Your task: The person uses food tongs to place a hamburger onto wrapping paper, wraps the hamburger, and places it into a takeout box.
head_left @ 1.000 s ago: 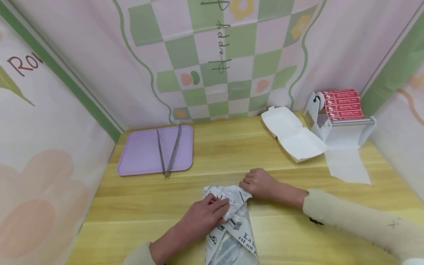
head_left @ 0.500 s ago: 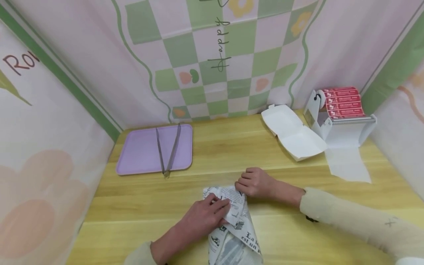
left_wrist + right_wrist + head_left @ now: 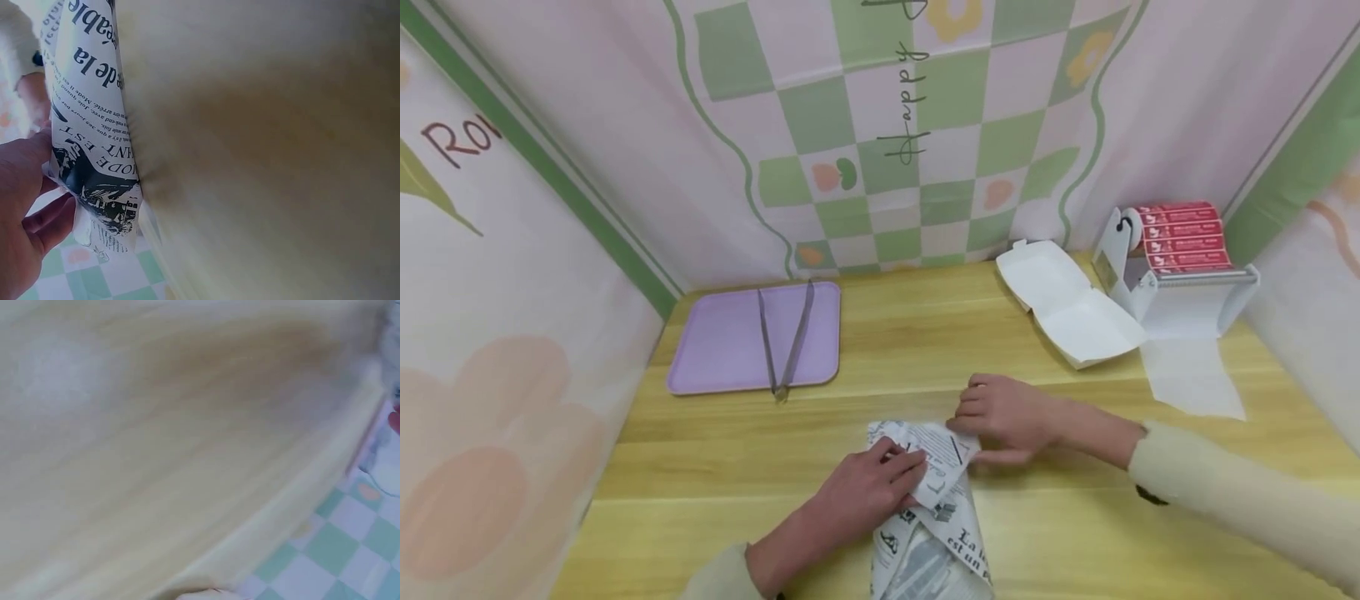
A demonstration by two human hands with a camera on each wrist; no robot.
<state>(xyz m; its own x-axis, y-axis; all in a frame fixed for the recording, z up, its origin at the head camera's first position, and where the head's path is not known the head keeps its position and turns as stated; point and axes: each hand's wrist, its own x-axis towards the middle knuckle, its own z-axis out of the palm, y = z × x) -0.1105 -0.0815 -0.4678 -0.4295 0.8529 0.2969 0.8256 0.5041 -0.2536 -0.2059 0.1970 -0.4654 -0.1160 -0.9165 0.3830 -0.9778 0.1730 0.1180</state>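
Observation:
A parcel of white newsprint-patterned wrapping paper (image 3: 958, 529) lies on the table at the bottom middle of the head view, its upper flap folded across. What is inside is hidden. My left hand (image 3: 868, 492) rests on the fold, fingers spread over the flap. In the left wrist view this hand (image 3: 28, 206) lies along the top of the wrapping paper (image 3: 94, 125), whose printed side faces the camera. At the upper right corner of the wrap, my right hand (image 3: 1011, 417) touches the edge, thumb stretched apart from the bent fingers. The right wrist view shows mostly tabletop.
At the back left lies a purple tray (image 3: 718, 342) with metal tongs (image 3: 793, 342) across it. An opened white takeout box (image 3: 1071, 304) stands at the back right, beside a dispenser (image 3: 1198, 292) with a red label roll. A patterned curtain (image 3: 955, 200) closes off the back.
My right hand has shifted slightly right, its thumb now spread from the fingers where it had gripped the paper corner. The flap swung inward, then back outward. My left hand has stayed on the fold.

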